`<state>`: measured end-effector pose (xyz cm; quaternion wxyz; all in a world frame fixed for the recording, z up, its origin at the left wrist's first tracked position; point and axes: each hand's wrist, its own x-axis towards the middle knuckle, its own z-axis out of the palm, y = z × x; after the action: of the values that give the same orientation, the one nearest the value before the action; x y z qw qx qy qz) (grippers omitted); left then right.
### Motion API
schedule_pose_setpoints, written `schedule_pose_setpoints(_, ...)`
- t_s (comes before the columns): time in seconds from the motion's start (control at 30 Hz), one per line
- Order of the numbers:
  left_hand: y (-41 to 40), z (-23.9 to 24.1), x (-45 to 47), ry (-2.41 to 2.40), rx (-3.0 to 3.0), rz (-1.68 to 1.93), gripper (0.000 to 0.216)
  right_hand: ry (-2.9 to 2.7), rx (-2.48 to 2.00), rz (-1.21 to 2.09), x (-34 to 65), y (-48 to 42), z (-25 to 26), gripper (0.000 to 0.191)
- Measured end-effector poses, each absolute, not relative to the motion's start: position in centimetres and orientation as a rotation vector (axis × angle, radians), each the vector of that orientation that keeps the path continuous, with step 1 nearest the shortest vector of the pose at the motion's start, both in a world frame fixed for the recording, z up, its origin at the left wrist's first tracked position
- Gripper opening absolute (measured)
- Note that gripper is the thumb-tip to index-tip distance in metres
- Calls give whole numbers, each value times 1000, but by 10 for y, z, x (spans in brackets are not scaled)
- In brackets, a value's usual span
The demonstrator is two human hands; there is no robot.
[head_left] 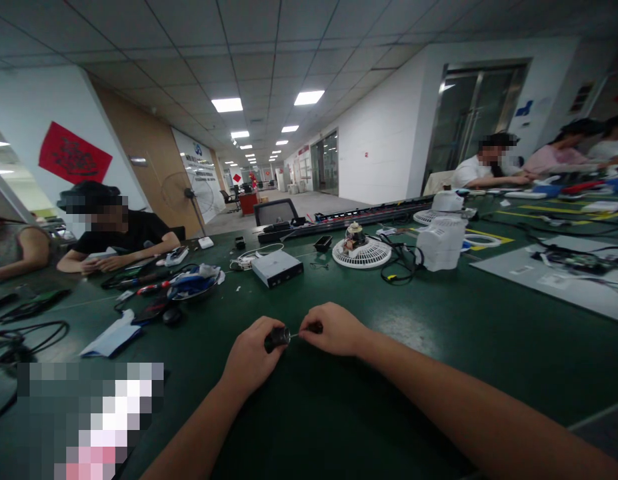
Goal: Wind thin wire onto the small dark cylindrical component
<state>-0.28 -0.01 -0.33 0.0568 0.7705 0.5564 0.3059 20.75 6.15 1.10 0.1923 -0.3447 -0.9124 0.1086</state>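
Near the front middle of the green table, my left hand [253, 357] is closed around a small dark cylinder [277, 339] with a shiny rim facing right. Opposite it, my right hand [333, 330] pinches a small screwdriver [316, 327]; its dark handle is mostly covered by my fingers. The thin metal shaft points left to the cylinder's rimmed end. Whether the tip touches or goes inside cannot be made out. A grey optical disc drive [277, 267] lies beyond my hands.
A white fan grille with a motor [361, 250] and a white plastic housing [441, 241] stand at the back right. Cables and a blue bundle [193, 281] lie left. A grey board [559, 277] bears electronics at right. Several people sit around the table.
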Motion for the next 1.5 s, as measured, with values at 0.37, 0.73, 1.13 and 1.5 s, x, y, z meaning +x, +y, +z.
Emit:
schedule_pose_setpoints(0.37,-2,-2,0,1659,2384,894,24,-2574,-1038,284,204,56,13,20)
schedule_pose_setpoints(0.73,1,-1,-1,1785,2335,870,30,-2671,-1554,96,219,68,22,30)
schedule_pose_setpoints(1.13,4,1,-1,1964,2166,814,29,-2570,-1195,32,192,81,-3,45)
schedule_pose_setpoints(1.5,1,-1,-3,1904,2177,860,27,-2511,-1235,309,224,81,14,35)
